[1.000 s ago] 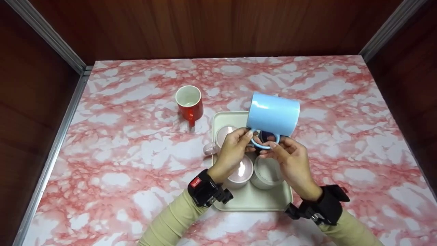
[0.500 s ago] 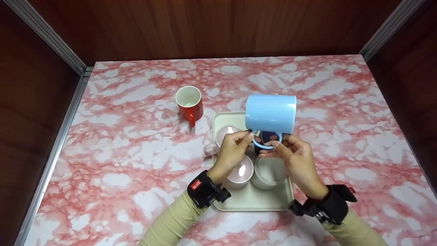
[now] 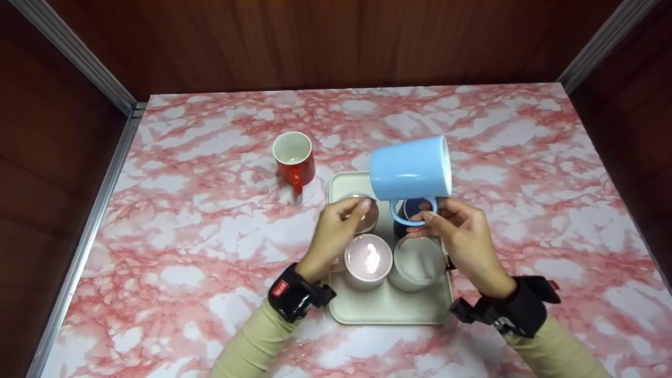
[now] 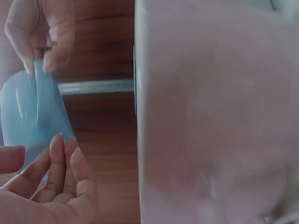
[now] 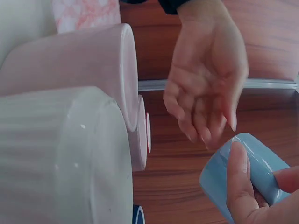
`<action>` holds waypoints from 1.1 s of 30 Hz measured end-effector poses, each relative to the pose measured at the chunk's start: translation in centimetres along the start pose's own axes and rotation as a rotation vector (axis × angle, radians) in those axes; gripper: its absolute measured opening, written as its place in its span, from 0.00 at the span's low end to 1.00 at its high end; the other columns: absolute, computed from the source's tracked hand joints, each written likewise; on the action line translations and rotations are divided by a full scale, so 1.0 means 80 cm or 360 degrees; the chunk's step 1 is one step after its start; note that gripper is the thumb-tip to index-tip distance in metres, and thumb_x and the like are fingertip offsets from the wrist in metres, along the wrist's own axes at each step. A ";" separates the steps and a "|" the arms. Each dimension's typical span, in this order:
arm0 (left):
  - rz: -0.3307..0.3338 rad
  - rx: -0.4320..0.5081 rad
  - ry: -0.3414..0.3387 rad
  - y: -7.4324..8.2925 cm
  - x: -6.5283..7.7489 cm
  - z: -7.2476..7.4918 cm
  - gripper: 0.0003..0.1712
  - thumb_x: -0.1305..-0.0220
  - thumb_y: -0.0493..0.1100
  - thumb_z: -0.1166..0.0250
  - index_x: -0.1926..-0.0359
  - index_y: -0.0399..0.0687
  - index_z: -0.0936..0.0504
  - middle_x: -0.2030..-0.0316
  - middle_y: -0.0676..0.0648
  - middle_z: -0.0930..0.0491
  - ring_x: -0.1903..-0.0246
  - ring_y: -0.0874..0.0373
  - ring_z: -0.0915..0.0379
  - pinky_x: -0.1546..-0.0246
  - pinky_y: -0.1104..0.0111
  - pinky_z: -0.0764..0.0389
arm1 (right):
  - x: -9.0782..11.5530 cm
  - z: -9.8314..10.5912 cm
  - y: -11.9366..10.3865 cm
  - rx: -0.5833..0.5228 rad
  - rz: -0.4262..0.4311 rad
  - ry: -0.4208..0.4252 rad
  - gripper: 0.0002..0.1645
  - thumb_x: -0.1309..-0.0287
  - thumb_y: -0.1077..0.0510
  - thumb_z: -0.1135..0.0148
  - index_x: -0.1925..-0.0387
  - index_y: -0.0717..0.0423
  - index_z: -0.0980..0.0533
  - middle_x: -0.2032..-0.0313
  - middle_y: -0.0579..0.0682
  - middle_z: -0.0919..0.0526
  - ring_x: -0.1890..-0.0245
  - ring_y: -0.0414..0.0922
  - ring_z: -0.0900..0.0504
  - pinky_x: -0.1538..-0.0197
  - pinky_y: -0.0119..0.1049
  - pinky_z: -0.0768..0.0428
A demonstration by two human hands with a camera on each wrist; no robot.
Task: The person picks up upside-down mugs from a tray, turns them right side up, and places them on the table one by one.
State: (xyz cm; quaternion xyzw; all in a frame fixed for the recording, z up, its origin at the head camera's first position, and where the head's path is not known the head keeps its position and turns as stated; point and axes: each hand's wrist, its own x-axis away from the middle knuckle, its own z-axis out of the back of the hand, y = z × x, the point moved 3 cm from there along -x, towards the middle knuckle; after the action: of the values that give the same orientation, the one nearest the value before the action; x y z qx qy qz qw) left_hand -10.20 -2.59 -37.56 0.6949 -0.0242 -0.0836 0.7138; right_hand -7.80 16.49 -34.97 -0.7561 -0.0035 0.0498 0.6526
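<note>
A light blue mug (image 3: 409, 168) is held on its side above the tray, its white rim facing right and its handle toward the person. My right hand (image 3: 467, 236) pinches that handle between thumb and fingers; the right wrist view also shows this hand on the mug (image 5: 215, 179). Apart from the mug, my left hand (image 3: 331, 236) hovers over the tray's left side, fingers loosely bent around nothing. In the left wrist view, a gap separates the left thumb (image 4: 11, 158) from the fingers.
Under the hands lies a cream tray (image 3: 388, 310). It carries a pink mug (image 3: 368, 260), a white mug (image 3: 420, 265), a partly hidden dark blue mug (image 3: 403, 226) and another pink mug (image 3: 370, 215) behind my left hand. A red mug (image 3: 302, 170) stands upright left of the tray.
My left hand has let go of the mug's handle and moved left. The blue mug has shifted slightly left and turned, so its rim shows; my right hand still grips it.
</note>
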 end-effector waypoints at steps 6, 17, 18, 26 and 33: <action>0.0038 -0.0010 0.0187 -0.013 0.006 0.029 0.13 0.35 0.38 0.44 0.59 0.30 0.20 0.68 0.39 0.19 0.64 0.49 0.24 0.63 0.69 0.25 | -0.007 0.000 -0.009 0.0031 -0.0029 -0.0051 0.06 0.44 0.76 0.49 0.64 0.76 0.28 0.71 0.66 0.22 0.74 0.55 0.19 0.65 0.47 0.21; 0.0018 -0.0167 0.0427 -0.040 0.016 0.058 0.12 0.36 0.37 0.45 0.59 0.31 0.21 0.68 0.39 0.19 0.62 0.51 0.24 0.59 0.67 0.25 | -0.050 -0.008 -0.017 0.0149 -0.0090 -0.0115 0.06 0.45 0.75 0.48 0.65 0.76 0.29 0.72 0.65 0.22 0.77 0.51 0.18 0.67 0.45 0.20; 0.0020 -0.0188 0.0439 -0.042 0.017 0.059 0.12 0.36 0.37 0.45 0.59 0.31 0.21 0.68 0.40 0.19 0.62 0.51 0.24 0.59 0.66 0.25 | -0.055 -0.010 -0.016 0.0162 -0.0102 -0.0125 0.05 0.45 0.75 0.49 0.65 0.75 0.29 0.72 0.63 0.22 0.77 0.50 0.19 0.68 0.44 0.20; 0.0065 -0.0234 0.0520 -0.055 0.022 0.070 0.11 0.36 0.37 0.44 0.58 0.33 0.21 0.67 0.41 0.19 0.61 0.51 0.24 0.59 0.66 0.27 | -0.097 -0.026 -0.007 0.0188 -0.0180 -0.0183 0.05 0.44 0.76 0.52 0.66 0.78 0.30 0.75 0.60 0.23 0.81 0.45 0.20 0.71 0.40 0.19; 0.0076 -0.0214 0.0531 -0.066 0.027 0.073 0.11 0.36 0.36 0.44 0.59 0.30 0.21 0.66 0.39 0.19 0.59 0.49 0.25 0.54 0.63 0.29 | -0.129 -0.040 0.005 0.0277 -0.0253 -0.0187 0.04 0.44 0.75 0.52 0.68 0.74 0.30 0.77 0.55 0.23 0.84 0.43 0.22 0.74 0.39 0.20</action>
State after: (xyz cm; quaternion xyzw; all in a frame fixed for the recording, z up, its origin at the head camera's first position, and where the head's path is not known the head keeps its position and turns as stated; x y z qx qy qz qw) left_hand -9.38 -8.81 -42.82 0.6491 0.0836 0.0484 0.7545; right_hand -17.86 12.53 -34.16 -0.6897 -0.0974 0.0422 0.7162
